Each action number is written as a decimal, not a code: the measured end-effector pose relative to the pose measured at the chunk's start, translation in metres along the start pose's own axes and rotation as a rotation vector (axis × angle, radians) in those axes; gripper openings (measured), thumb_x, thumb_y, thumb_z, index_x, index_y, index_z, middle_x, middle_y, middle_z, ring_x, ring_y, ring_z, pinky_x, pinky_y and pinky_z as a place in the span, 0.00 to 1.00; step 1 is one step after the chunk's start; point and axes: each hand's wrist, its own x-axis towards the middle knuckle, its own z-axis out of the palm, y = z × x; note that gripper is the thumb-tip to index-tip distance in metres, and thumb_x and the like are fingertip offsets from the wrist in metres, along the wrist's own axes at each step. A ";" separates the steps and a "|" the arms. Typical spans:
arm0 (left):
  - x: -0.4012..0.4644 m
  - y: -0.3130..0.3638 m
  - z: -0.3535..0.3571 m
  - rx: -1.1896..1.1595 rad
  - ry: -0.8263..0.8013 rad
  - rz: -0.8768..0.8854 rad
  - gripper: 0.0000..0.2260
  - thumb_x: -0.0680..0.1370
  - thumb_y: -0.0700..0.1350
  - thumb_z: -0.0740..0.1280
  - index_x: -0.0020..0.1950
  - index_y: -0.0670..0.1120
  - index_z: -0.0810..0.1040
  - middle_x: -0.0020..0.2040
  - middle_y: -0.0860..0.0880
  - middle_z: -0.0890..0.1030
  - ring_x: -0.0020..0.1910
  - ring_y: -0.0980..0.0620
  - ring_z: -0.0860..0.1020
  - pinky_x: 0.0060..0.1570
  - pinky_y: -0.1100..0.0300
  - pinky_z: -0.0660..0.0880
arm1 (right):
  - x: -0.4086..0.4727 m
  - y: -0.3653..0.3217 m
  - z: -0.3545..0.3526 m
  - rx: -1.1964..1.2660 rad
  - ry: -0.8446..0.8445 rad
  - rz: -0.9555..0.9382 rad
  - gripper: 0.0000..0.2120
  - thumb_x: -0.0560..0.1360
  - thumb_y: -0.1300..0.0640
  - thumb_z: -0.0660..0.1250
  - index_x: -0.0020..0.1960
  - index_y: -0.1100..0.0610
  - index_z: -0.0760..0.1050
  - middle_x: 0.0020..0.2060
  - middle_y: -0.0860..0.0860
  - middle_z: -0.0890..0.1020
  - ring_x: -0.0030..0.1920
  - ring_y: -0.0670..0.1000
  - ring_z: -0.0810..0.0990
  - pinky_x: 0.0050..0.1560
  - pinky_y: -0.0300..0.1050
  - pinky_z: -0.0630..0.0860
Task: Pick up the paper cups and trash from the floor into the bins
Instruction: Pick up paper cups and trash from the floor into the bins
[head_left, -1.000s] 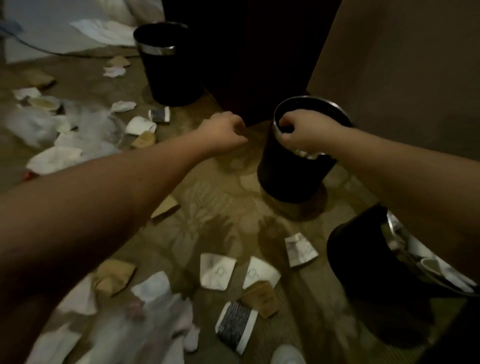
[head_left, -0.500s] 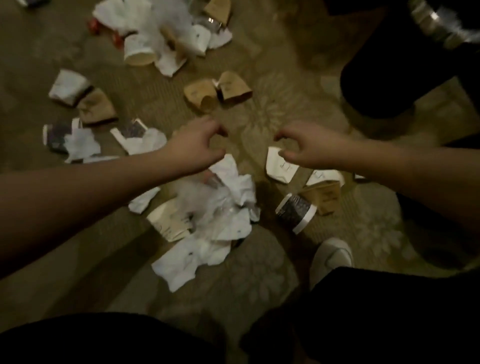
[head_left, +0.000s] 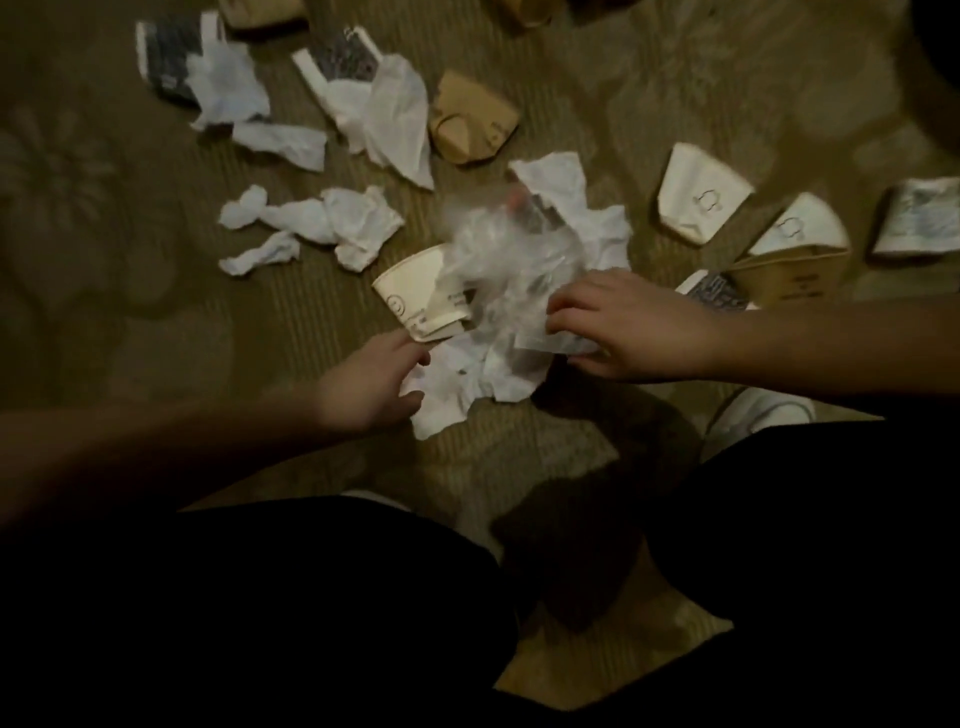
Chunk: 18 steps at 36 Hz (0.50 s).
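A heap of trash lies on the carpet in front of me: a cream paper cup (head_left: 410, 296) on its side, clear crumpled plastic (head_left: 498, 260) over it, and crumpled white paper (head_left: 467, 384) under both. My left hand (head_left: 374, 384) has its forefinger at the cup's base and pinches the near edge of the white paper between forefinger and thumb. My right hand (head_left: 628, 327) reaches in from the right, fingers curled onto the edge of the plastic and a white strip beneath it. No bin shows plainly.
Flattened white cups (head_left: 696, 202) and a brown cup (head_left: 789, 278) lie to the right. Twisted tissues (head_left: 332, 218), another brown cup (head_left: 467, 122) and dark-printed cups (head_left: 171, 57) lie farther out. My dark trouser legs and a white shoe (head_left: 758, 415) fill the near side.
One second ago both hands were at a black bin's rim. The view has since dropped to the floor, and both hands have gone down into the trash heap and taken hold of it.
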 end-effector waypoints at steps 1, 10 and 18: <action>0.000 -0.005 0.004 0.019 -0.027 -0.025 0.24 0.76 0.50 0.71 0.70 0.44 0.71 0.68 0.44 0.70 0.66 0.43 0.69 0.65 0.51 0.68 | 0.005 -0.003 0.002 -0.029 0.002 -0.035 0.22 0.69 0.49 0.75 0.61 0.56 0.77 0.59 0.55 0.78 0.57 0.59 0.77 0.52 0.52 0.73; 0.009 -0.026 0.024 0.238 -0.099 0.013 0.39 0.75 0.56 0.71 0.80 0.48 0.56 0.77 0.44 0.59 0.72 0.43 0.63 0.68 0.47 0.69 | 0.039 0.006 0.004 0.000 0.065 0.186 0.40 0.70 0.42 0.74 0.76 0.53 0.61 0.74 0.59 0.64 0.71 0.65 0.64 0.67 0.66 0.62; 0.037 -0.011 0.029 0.326 -0.206 0.071 0.28 0.81 0.49 0.64 0.78 0.48 0.58 0.70 0.44 0.68 0.65 0.45 0.69 0.61 0.49 0.72 | 0.051 0.034 -0.002 -0.138 -0.228 0.292 0.35 0.76 0.52 0.69 0.79 0.52 0.59 0.70 0.56 0.71 0.65 0.60 0.72 0.61 0.56 0.68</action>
